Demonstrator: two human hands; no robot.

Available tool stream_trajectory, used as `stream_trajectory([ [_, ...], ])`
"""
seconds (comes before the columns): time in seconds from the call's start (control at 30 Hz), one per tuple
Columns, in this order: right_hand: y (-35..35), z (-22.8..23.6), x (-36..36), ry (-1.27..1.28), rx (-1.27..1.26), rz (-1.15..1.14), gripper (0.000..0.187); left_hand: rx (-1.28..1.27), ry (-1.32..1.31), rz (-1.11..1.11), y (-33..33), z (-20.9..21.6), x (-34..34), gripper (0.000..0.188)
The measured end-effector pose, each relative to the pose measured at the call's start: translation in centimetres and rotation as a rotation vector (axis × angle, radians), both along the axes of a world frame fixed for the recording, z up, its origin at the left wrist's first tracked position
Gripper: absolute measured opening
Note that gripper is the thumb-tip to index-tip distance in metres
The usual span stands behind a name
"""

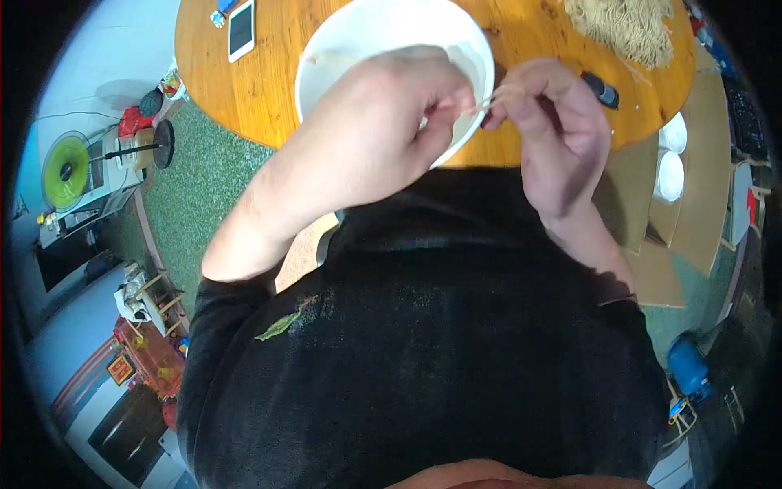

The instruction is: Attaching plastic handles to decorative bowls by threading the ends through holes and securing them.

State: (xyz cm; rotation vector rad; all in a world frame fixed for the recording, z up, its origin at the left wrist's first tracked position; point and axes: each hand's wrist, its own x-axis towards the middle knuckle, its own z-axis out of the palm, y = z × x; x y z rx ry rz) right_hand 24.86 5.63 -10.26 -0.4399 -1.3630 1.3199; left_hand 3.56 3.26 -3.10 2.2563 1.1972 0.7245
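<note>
1. The view looks straight down from the person's head onto a round wooden table (269,90), with a black shirt (423,359) filling the lower half of the picture.
2. A white bowl (358,41) stands on the table near its front edge, directly in front of the person. It looks nearly empty; one pale strand seems to lie along its inner wall at the left.
3. The left hand (391,122) hovers over the bowl, fingers curled, thumb and forefinger pinching one end of a thin pale strand (489,102).
4. The right hand (558,130) hangs just beside the bowl's right rim, fingers bent inward, pinching the other end of the same strand. The strand runs short and taut between the two hands, above the bowl's right edge.
5. A heap of similar tan strands (627,28) lies at the far right of the table, well apart from the bowl.
6. Judging from this, the work appears to be at an early stage: the heap is large and the bowl holds almost nothing.
7. A white phone (241,28) lies at the table's far left, and a small dark object (601,90) rests near the right hand.
8. Cardboard (692,204) and two white round containers (670,159) lie on the green floor to the right; clutter sits at the left.
</note>
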Motion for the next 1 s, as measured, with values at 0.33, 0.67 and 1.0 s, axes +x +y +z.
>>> stream_trajectory([
  [0.33, 1.2, -2.0, 2.9, -0.109, 0.047, -0.151, 0.030, 0.417, -0.070, 0.197, -2.3, 2.0, -1.6, 0.019],
  [0.67, -3.5, -2.4, 2.6, 0.335, -0.626, 0.484, 0.105, 0.508, -0.954, 0.119, -2.6, 2.0, 1.1, 0.034],
  [1.0, -0.4, 1.3, 3.0, 0.475, -0.615, 0.346, 0.103, 0.455, -0.606, -0.139, -2.7, 4.3, 0.1, 0.025],
])
